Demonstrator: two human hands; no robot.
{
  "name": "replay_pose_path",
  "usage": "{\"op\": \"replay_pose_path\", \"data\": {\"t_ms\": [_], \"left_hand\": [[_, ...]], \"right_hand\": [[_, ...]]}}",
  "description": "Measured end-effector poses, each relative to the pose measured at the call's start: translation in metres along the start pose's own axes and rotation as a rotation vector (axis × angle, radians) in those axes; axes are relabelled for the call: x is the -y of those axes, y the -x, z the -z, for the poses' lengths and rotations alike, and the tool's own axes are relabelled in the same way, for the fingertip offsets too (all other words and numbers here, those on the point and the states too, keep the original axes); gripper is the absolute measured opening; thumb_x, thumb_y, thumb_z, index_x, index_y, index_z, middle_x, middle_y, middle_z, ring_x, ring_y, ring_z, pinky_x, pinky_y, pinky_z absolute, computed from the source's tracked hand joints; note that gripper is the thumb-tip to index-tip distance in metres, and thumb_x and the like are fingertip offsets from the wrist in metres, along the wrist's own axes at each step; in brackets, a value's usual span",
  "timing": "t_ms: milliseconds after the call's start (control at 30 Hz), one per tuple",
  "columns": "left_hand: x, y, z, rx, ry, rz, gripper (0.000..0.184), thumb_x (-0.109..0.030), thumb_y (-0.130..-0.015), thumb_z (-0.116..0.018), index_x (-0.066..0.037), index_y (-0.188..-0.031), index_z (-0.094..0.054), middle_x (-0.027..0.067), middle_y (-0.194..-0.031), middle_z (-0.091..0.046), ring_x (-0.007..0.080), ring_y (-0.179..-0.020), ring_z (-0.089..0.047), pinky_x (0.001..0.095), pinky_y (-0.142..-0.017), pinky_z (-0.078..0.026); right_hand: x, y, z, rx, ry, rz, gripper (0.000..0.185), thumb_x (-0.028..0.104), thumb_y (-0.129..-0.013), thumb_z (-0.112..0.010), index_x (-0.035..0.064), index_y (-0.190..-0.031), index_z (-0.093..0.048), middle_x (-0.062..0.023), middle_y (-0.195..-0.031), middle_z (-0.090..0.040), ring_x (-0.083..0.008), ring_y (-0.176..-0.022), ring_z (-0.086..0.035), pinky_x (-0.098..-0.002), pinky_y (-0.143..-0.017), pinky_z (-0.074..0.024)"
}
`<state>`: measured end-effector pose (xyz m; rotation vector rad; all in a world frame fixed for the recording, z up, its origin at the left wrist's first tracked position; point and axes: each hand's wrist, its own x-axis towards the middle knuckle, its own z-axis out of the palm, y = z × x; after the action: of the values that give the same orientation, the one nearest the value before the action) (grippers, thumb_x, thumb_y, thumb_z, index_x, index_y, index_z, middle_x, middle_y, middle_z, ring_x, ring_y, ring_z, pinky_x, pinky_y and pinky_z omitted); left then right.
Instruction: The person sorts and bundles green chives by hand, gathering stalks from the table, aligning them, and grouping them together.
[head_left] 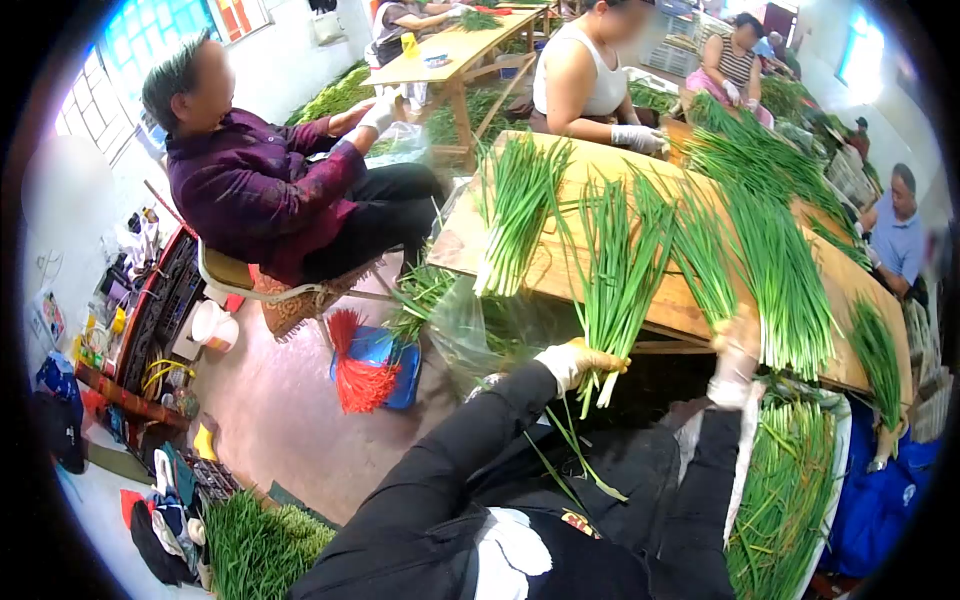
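My left hand, in a pale glove, is closed round the lower stalks of a bunch of long green leaves whose tops lie on the wooden table. At the table's front edge, my right hand is blurred by motion beside the stalk ends of a thinner bunch; its fingers are not clear. A thick bunch with pale stalks lies just to its right, and another bunch rests at the table's left. A few loose leaves hang over my lap.
A sack of greens stands right of my lap. Left of the table are a seated person, a blue stool with red ties, and a clear plastic bag. Other people work beyond the table.
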<state>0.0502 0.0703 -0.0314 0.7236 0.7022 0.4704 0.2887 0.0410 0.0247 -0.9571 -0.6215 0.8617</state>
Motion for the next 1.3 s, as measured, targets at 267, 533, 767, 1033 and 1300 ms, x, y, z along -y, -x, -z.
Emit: {"op": "replay_pose_path", "data": {"t_ms": [267, 533, 767, 1033, 1300], "left_hand": [[0.008, -0.011, -0.012, -0.055, -0.059, -0.146, 0.022, -0.012, -0.067, -0.069, -0.004, -0.084, -0.059, 0.0039, -0.072, -0.059, 0.0117, -0.063, -0.054, 0.0250, -0.055, -0.043], [-0.020, 0.001, -0.029, 0.029, 0.066, -0.138, 0.027, -0.012, -0.076, -0.062, 0.002, -0.099, -0.055, 0.0069, -0.081, -0.061, 0.0074, -0.057, -0.053, 0.0158, -0.048, -0.043], [-0.003, -0.005, -0.023, -0.175, -0.117, -0.061, 0.041, -0.027, -0.071, -0.068, -0.003, -0.101, -0.054, 0.0057, -0.093, -0.061, 0.0097, -0.073, -0.053, 0.0218, -0.061, -0.040], [0.002, -0.018, -0.014, -0.057, -0.018, -0.038, 0.022, -0.007, -0.077, -0.058, 0.001, -0.097, -0.057, 0.0091, -0.086, -0.063, 0.0121, -0.068, -0.059, 0.0185, -0.057, -0.047], [0.005, -0.018, -0.023, 0.023, 0.070, 0.032, 0.023, -0.012, -0.072, -0.066, -0.003, -0.091, -0.057, 0.0065, -0.077, -0.060, 0.0166, -0.066, -0.058, 0.0321, -0.065, -0.050]], "right_hand": [[-0.036, 0.092, 0.017, 0.461, 0.830, -0.403, 0.025, 0.021, -0.076, -0.062, 0.0006, -0.089, -0.056, -0.0043, -0.076, -0.059, -0.0091, -0.065, -0.053, -0.0222, -0.062, -0.0441], [-0.027, 0.101, 0.002, 0.559, 0.071, -0.562, 0.029, 0.025, -0.083, -0.053, 0.0008, -0.097, -0.057, -0.0006, -0.075, -0.059, -0.0046, -0.062, -0.050, -0.0152, -0.058, -0.0368], [-0.052, 0.099, 0.019, 0.653, -0.086, -0.718, 0.039, 0.029, -0.083, -0.052, -0.0049, -0.102, -0.053, -0.0041, -0.076, -0.058, -0.0070, -0.064, -0.050, -0.0177, -0.061, -0.0396], [-0.057, 0.107, 0.022, 0.377, -0.019, -0.619, 0.026, 0.022, -0.086, -0.046, -0.0007, -0.094, -0.055, -0.0050, -0.074, -0.058, -0.0112, -0.066, -0.056, -0.0214, -0.059, -0.0434], [-0.068, 0.123, 0.016, 0.253, 0.309, -0.445, 0.021, 0.018, -0.089, -0.038, 0.0032, -0.090, -0.054, -0.0017, -0.068, -0.058, -0.0070, -0.056, -0.053, -0.0171, -0.051, -0.0404]]}}
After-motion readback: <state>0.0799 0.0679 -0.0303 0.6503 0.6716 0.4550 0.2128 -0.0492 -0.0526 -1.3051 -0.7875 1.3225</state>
